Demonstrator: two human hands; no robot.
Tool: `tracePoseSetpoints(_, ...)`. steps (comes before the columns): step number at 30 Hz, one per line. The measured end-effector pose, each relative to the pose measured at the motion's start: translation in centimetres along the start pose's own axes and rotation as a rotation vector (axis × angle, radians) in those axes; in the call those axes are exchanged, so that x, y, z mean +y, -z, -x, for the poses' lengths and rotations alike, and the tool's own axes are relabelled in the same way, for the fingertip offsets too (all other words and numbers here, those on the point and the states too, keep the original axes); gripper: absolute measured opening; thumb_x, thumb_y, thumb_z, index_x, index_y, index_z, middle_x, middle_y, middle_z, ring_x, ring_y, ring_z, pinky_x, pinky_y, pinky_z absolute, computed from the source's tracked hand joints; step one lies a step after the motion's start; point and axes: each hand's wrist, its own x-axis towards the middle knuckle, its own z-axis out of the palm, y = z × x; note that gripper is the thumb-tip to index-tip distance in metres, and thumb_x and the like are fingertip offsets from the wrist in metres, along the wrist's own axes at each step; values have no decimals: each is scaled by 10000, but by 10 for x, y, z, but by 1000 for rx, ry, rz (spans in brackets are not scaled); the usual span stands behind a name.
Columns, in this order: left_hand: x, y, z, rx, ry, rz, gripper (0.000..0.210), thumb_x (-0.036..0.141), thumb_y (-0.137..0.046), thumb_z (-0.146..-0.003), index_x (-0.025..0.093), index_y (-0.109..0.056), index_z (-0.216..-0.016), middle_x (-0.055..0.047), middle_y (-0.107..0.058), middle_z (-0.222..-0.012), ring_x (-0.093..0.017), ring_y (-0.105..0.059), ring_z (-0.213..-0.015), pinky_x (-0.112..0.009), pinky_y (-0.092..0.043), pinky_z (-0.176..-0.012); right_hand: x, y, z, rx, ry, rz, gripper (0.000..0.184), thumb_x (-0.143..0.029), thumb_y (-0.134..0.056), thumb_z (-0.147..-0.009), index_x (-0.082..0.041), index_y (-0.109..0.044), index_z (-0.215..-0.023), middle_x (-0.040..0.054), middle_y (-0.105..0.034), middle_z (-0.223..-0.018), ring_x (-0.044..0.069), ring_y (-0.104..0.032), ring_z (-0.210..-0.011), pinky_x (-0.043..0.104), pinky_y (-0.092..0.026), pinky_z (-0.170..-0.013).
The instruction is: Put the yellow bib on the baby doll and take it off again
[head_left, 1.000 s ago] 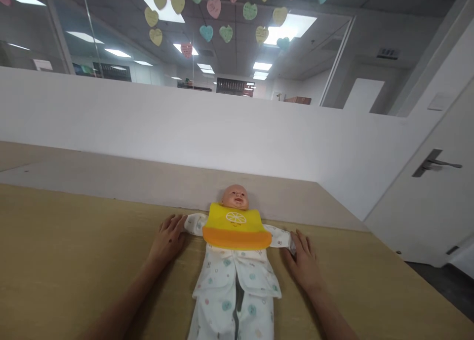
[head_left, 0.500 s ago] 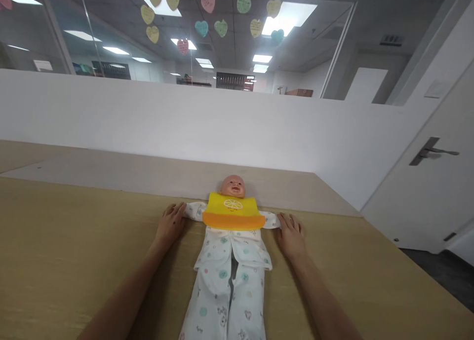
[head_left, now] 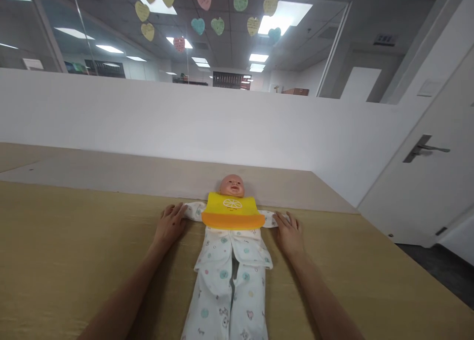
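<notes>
A baby doll (head_left: 232,186) lies on its back, wearing a white long-sleeved top (head_left: 218,248) and trousers (head_left: 213,300) printed with small animals and dots. Over its chest is a yellow bib (head_left: 232,207) with an orange pocket and a citrus-slice drawing. My left hand (head_left: 172,225) lies palm down, its fingertips at the end of the sleeve (head_left: 194,211) on the left. On the other side, my right hand (head_left: 290,234) rests with fingers spread over the end of the right-side sleeve (head_left: 268,219). The doll's own hands do not show.
The doll lies on a tan tabletop (head_left: 92,246), with a greyish strip (head_left: 148,174) along the back. Behind rises a white wall (head_left: 185,123) below windows with heart-shaped paper notes (head_left: 240,2). A door with a lever handle (head_left: 425,147) stands at the right.
My right hand has shifted slightly left, and its fingers now lie further over the sleeve end. The left hand stays at its sleeve. The camera view has turned slightly.
</notes>
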Motion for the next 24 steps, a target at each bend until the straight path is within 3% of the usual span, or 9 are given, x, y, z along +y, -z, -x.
tracePoseSetpoints(14, 5, 2, 3, -15, 12, -13, 393, 141, -450, -751, 213, -620, -1097, -88, -607, -1225, -295, -497, -1137, -460, -409, -948, -5, 7, 0, -42, 29, 23, 544, -6, -379, -769, -231, -580, -1222, 13, -491, -1376, 296, -282, -1334, 491, -217, -1043)
tracePoseSetpoints(21, 12, 6, 2, -36, 52, -89, 457, 156, -471, -752, 163, -572, -1198, -181, -413, -1411, -380, -416, -1229, -550, -341, -973, -12, 8, 3, 0, 18, 13, 447, -165, -432, -804, -199, -578, -1225, 32, -493, -1372, 354, -287, -1300, 520, -212, -1038)
tracePoseSetpoints(24, 13, 5, 1, -65, 53, -101, 426, 157, -472, -754, 177, -597, -1161, -173, -423, -1406, -384, -419, -1229, -548, -348, -961, -12, 9, 3, 4, 17, 3, 446, -172, -433, -800, -204, -581, -1219, 35, -496, -1368, 344, -285, -1303, 520, -208, -1040)
